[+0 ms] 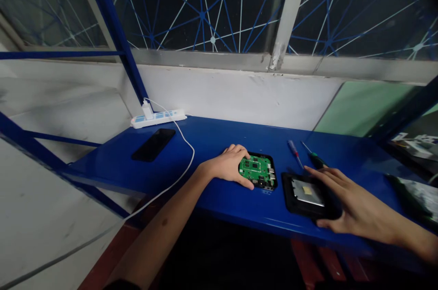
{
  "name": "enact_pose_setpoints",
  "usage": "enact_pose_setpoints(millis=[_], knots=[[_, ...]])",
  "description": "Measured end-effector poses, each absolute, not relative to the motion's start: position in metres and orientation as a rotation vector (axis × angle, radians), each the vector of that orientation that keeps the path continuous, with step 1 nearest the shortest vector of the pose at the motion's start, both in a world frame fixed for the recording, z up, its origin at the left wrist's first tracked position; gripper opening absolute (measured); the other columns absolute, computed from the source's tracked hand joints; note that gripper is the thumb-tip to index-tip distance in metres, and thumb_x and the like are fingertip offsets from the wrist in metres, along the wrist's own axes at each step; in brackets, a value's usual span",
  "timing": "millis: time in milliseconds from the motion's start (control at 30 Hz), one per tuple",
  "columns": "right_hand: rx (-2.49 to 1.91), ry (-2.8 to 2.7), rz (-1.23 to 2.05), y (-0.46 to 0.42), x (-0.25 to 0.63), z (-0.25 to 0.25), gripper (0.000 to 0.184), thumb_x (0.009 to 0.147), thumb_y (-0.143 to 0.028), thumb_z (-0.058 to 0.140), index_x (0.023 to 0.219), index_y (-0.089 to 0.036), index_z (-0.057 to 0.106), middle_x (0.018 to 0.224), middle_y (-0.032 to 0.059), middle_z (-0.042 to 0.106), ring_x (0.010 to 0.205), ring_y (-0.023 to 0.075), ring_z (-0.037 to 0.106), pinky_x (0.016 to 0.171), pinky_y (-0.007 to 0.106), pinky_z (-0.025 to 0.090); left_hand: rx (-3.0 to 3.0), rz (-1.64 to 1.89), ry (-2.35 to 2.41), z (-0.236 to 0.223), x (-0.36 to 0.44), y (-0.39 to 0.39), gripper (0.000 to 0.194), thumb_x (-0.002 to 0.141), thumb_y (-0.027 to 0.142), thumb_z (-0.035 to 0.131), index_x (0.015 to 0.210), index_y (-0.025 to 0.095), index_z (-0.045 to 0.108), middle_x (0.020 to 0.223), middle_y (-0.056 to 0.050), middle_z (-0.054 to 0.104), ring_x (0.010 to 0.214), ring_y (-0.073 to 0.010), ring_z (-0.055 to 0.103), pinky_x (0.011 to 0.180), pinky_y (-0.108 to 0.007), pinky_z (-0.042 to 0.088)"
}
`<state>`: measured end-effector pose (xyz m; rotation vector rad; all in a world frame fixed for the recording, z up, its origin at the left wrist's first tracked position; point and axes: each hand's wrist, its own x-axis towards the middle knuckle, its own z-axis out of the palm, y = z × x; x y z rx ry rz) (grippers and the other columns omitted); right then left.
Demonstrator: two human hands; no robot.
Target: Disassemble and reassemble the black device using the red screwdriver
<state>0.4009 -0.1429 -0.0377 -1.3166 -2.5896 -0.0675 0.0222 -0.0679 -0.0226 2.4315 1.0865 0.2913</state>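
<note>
My left hand [233, 165] grips the left side of a small black device case [274, 177], fingers at its far edge and thumb at the near edge. Inside the case lies a green circuit board [255, 168] with chips and metal ports along its right side. To the right, my right hand [345, 196] holds a black cover [290, 201] by its right side, thumb at the near edge and fingers over the far edge. A silvery metal plate [308, 193] with a small yellowish patch sits in the cover. Both parts are on or just above the blue table.
Two screwdrivers, one with a clear-purple handle [291, 145] and one dark green [317, 160], lie behind the cover. A black phone [153, 144], a white power strip [159, 118] and a white cable [190, 153] are at left. A shiny bag [419, 196] lies far right.
</note>
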Motion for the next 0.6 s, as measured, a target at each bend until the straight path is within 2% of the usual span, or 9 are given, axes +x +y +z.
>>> enact_pose_setpoints(millis=[167, 267, 433, 500, 600], knots=[[-1.255, -2.497, -0.075, -0.141, 0.388, -0.009, 0.115, 0.061, -0.058, 0.082, 0.157, -0.037, 0.023, 0.132, 0.0146, 0.063, 0.124, 0.0495, 0.056, 0.093, 0.065, 0.058, 2.483, 0.303, 1.067, -0.024, 0.021, -0.067, 0.083, 0.06, 0.072, 0.076, 0.124, 0.026, 0.052, 0.136, -0.008, 0.047, 0.126, -0.0351, 0.042, 0.105, -0.052, 0.041], [-1.209, -2.443, -0.143, -0.124, 0.373, 0.013, 0.112, 0.066, -0.06, 0.078, 0.158, -0.031, 0.021, 0.129, 0.0156, 0.063, 0.125, 0.0486, 0.053, 0.098, 0.063, 0.054, 2.485, 0.314, 1.079, -0.022, 0.021, -0.068, 0.084, 0.06, 0.076, 0.074, 0.124, 0.025, 0.053, 0.134, -0.009, 0.049, 0.125, -0.0355, 0.043, 0.104, -0.052, 0.042], [-1.029, -2.371, -0.27, -0.086, 0.332, 0.027, 0.109, 0.07, -0.066, 0.075, 0.155, -0.021, 0.024, 0.138, 0.0197, 0.055, 0.125, 0.0456, 0.049, 0.102, 0.062, 0.049, 2.434, 0.38, 1.127, -0.023, 0.023, -0.068, 0.093, 0.057, 0.085, 0.071, 0.126, 0.025, 0.053, 0.129, -0.011, 0.052, 0.123, -0.0378, 0.047, 0.101, -0.055, 0.044], [-0.989, -2.308, -0.314, -0.073, 0.318, 0.022, 0.111, 0.067, -0.069, 0.075, 0.153, -0.017, 0.028, 0.136, 0.0218, 0.054, 0.124, 0.0443, 0.048, 0.102, 0.061, 0.048, 2.394, 0.426, 1.164, -0.023, 0.024, -0.068, 0.104, 0.057, 0.084, 0.072, 0.137, 0.023, 0.045, 0.133, -0.015, 0.05, 0.127, -0.0412, 0.045, 0.101, -0.06, 0.044], [-1.016, -2.238, -0.304, -0.061, 0.306, 0.008, 0.109, 0.066, -0.071, 0.074, 0.15, -0.015, 0.032, 0.131, 0.0218, 0.057, 0.123, 0.0428, 0.048, 0.101, 0.061, 0.048, 2.343, 0.506, 1.204, -0.023, 0.025, -0.068, 0.124, 0.06, 0.079, 0.074, 0.154, 0.02, 0.019, 0.151, -0.023, 0.033, 0.14, -0.0481, 0.031, 0.105, -0.067, 0.039]])
